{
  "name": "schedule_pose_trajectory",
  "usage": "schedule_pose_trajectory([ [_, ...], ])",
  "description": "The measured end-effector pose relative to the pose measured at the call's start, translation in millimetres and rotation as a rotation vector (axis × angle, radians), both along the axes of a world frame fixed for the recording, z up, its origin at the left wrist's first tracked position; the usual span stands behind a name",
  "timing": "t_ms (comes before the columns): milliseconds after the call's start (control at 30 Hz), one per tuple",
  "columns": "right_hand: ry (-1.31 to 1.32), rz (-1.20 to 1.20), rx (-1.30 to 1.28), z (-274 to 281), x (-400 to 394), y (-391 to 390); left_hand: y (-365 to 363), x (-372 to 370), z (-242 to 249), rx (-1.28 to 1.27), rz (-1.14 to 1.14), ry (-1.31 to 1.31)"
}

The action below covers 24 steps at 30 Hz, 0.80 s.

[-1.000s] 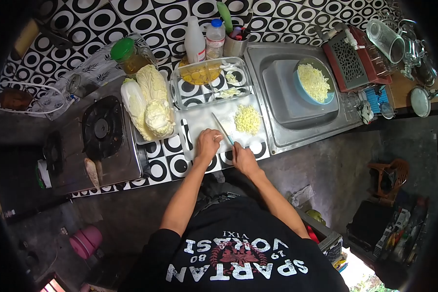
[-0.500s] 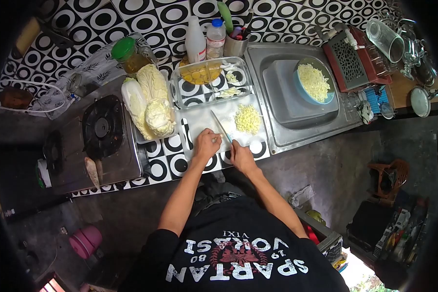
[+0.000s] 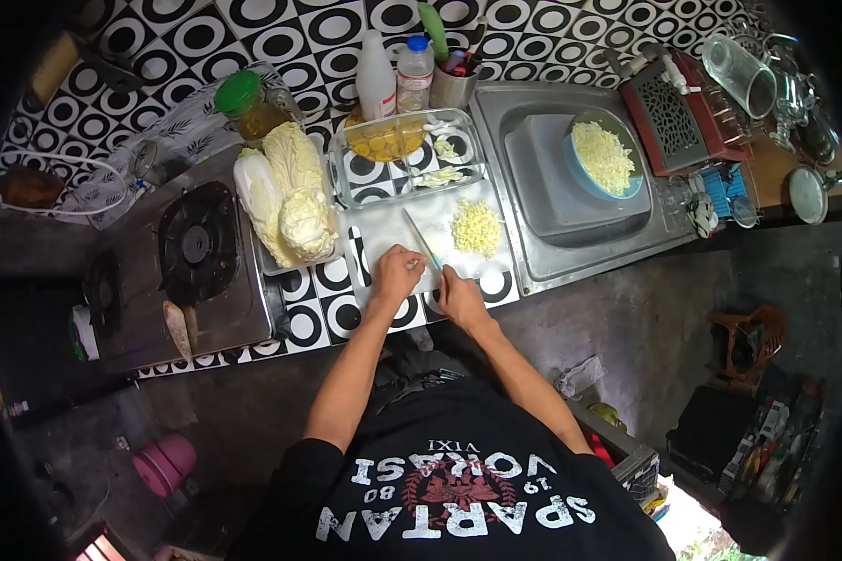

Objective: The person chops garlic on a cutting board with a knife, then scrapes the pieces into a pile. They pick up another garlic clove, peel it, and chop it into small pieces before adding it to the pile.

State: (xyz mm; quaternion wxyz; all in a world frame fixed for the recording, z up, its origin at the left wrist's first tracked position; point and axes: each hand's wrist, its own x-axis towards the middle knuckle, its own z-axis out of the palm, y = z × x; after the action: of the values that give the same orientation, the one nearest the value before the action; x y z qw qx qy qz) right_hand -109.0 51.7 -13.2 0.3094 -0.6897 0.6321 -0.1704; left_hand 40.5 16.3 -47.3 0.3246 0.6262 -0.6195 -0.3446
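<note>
My right hand (image 3: pixel 460 295) is closed round the light blue handle of a knife (image 3: pixel 421 234). Its blade lies across the translucent cutting board (image 3: pixel 384 224), with the tip pointing away and to the left. Just left of the blade, my left hand (image 3: pixel 399 271) is closed, its fingers curled down at the board; a small pale piece may be at the fingertips, too small to name. A pile of finely chopped pale yellow vegetable (image 3: pixel 477 229) lies on the board to the right of the knife.
Whole napa cabbages (image 3: pixel 295 201) lie on a tray at left, beside the gas stove (image 3: pixel 187 271). Behind the board stands a divided clear container (image 3: pixel 355 192) with scraps. A blue bowl (image 3: pixel 617 194) of chopped cabbage sits over the sink (image 3: pixel 524 252). Bottles (image 3: pixel 376 79) line the wall.
My right hand and the knife have shifted very slightly to the left. My left hand has barely moved, and the chopped pile looks the same.
</note>
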Motion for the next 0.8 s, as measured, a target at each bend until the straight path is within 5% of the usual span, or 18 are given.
schedule_pose_trajectory([
  [800,-0.040,-0.097,0.007,-3,15,22,5,2,-10,-0.047,0.067,0.107],
])
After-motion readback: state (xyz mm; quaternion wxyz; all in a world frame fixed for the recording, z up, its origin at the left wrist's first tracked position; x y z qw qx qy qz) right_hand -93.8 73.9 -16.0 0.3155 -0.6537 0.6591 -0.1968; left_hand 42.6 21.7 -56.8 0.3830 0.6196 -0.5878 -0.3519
